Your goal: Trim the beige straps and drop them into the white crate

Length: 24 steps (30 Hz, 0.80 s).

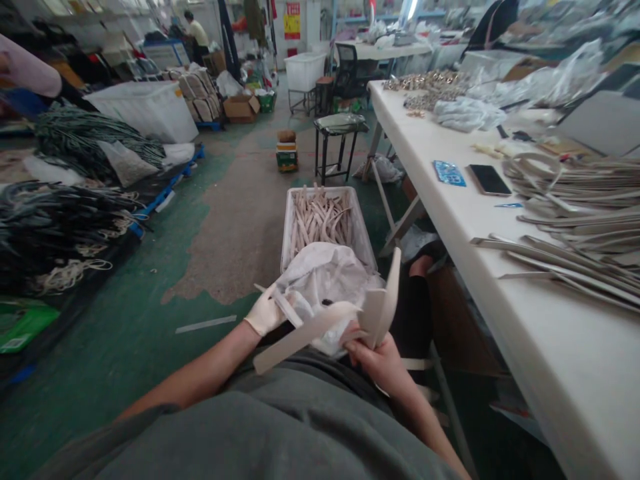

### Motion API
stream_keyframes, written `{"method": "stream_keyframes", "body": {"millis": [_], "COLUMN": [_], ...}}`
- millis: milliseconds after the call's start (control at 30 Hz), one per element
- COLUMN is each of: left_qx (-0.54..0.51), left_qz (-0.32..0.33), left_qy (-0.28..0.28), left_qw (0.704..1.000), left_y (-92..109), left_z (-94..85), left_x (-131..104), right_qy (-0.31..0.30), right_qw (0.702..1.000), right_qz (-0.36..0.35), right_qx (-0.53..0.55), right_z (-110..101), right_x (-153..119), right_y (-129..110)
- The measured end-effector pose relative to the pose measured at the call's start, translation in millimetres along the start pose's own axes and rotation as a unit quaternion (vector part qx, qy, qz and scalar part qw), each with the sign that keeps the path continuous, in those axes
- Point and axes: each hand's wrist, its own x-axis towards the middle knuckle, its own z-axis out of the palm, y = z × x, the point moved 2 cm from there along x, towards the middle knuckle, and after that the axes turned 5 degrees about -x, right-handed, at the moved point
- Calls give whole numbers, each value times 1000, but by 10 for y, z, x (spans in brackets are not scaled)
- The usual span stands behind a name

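My right hand (377,360), bare, is closed around several flat beige straps (373,313) just above my lap. Their ends fan out upward and to the left. On my left hand (267,313) is a whitish glove, and its fingers are closed on a narrow pale strap (286,308); the fingertips are partly hidden. Between the hands a crumpled translucent plastic bag (325,277) lies over my lap and the near end of a white bin (367,237). Many beige strips (320,217) fill that bin.
To my right runs a long white table (450,220) with stacked straps (590,207), a phone (489,179) and a blue packet (449,173). A black stool (340,133) stands ahead. Dark cord bundles (60,220) lie at left. Other people are in the background.
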Motion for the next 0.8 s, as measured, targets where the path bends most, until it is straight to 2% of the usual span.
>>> {"method": "stream_keyframes", "body": {"millis": [67,133,167,233,300,367,433,533,667,800], "left_qx": [-33,-54,-58,-36,32,124,198,276,366,414], "left_qz": [75,146,169,195,205,189,146,74,7,-16], "left_qy": [84,128,126,95,36,-40,-110,-191,-236,-242], "left_qw": [993,979,976,976,978,973,963,939,900,878], "left_y": [331,599,678,701,561,317,53,-255,-453,-456], "left_z": [-40,-9,37,168,314,436,510,539,486,490], "left_x": [154,254,286,311,288,224,137,12,-59,-59], "right_qy": [-6,1,17,73,149,189,185,141,91,85], "right_qw": [999,998,996,986,968,952,947,954,967,979], "right_qz": [20,44,60,93,102,80,49,27,19,-15], "right_qx": [29,52,68,116,176,227,256,262,237,185], "right_z": [-102,-173,-196,-229,-269,-322,-381,-446,-474,-446], "right_x": [-152,-255,-276,-244,-117,79,294,565,759,806], "right_y": [42,92,115,139,116,42,-55,-167,-227,-322]}}
